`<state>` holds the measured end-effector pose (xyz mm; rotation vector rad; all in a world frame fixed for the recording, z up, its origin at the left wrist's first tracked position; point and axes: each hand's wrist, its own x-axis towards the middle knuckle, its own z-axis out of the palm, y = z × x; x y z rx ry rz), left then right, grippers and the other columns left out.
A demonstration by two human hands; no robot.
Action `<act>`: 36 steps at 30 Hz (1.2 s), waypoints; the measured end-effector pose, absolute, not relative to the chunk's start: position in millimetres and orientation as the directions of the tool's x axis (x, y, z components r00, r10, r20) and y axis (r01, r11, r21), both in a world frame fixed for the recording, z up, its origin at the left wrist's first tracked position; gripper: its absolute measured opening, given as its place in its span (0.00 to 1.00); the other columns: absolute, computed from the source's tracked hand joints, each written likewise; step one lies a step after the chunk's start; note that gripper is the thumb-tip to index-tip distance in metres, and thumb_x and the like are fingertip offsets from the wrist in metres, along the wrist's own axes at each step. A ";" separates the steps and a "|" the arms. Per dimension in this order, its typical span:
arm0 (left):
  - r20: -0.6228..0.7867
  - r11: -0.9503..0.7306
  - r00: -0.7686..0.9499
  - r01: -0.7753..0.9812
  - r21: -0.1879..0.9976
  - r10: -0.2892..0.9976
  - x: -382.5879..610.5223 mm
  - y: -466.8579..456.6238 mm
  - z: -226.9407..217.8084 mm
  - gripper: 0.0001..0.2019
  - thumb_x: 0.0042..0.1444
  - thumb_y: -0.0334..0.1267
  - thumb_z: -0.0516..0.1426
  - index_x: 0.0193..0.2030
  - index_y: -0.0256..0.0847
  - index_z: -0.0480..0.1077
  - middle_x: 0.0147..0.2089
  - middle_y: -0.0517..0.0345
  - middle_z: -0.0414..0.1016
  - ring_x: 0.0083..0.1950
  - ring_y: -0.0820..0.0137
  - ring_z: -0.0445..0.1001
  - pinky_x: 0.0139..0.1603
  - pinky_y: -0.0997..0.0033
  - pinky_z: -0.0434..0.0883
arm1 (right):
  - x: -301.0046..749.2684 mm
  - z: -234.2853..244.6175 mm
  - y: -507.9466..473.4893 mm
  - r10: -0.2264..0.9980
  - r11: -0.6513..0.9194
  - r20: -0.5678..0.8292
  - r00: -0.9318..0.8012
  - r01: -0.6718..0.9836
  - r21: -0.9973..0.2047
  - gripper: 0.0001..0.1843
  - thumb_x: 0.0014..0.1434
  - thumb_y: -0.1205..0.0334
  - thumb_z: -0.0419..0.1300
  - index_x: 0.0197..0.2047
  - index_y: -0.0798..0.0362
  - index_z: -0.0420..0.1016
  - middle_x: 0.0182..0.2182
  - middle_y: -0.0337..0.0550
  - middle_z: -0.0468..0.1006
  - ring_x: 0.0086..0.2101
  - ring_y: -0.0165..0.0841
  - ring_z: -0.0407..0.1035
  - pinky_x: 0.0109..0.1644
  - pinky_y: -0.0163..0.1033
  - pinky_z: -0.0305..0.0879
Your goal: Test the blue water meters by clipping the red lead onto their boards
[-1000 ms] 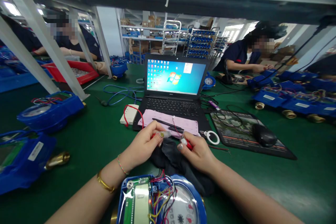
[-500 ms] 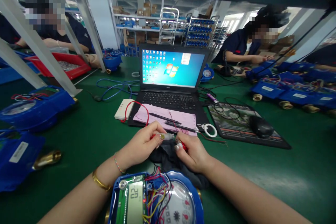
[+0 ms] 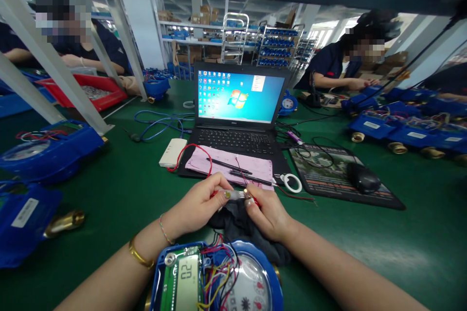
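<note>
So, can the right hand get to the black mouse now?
Probably yes: the mouse lies uncovered on its pad to the right, and only a thin wire lies between. But the right hand is busy, pinching a small plug with the left hand.

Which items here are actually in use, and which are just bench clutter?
In use:
left hand and right hand, both pinching a small connector
dark cloth beneath the hands
open blue meter, wires exposed, nearest the camera

Lying about:
laptop, pink sheet
mouse, white box
other blue meters
</note>
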<state>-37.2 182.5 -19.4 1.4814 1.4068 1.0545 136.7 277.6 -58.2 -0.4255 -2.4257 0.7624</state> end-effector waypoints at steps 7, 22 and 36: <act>0.018 -0.026 0.028 0.314 0.949 0.999 -36.4 183.0 -18.0 0.08 0.58 0.40 0.48 0.36 0.38 0.61 0.25 0.64 0.59 0.25 0.74 0.56 0.25 0.75 0.54 | 136.8 -57.1 275.7 0.403 0.803 0.397 -0.825 0.111 -0.585 0.08 0.57 0.62 0.46 0.26 0.51 0.52 0.20 0.36 0.60 0.21 0.29 0.53 0.26 0.36 0.47; -0.003 -0.009 0.034 0.331 0.944 0.999 -37.1 182.5 -18.2 0.07 0.57 0.39 0.49 0.35 0.38 0.61 0.26 0.63 0.58 0.26 0.74 0.55 0.25 0.74 0.53 | 137.1 -56.5 276.6 0.407 0.784 0.389 -0.826 0.097 -0.614 0.10 0.58 0.61 0.46 0.25 0.51 0.52 0.20 0.35 0.59 0.21 0.29 0.52 0.25 0.35 0.47; -0.012 -0.003 0.041 0.357 0.934 0.999 -38.3 183.2 -19.0 0.08 0.56 0.40 0.49 0.36 0.37 0.62 0.27 0.63 0.59 0.27 0.73 0.56 0.26 0.74 0.54 | 136.5 -57.0 279.4 0.392 0.771 0.394 -0.832 0.063 -0.634 0.10 0.58 0.62 0.45 0.25 0.51 0.51 0.19 0.34 0.57 0.20 0.28 0.51 0.25 0.35 0.46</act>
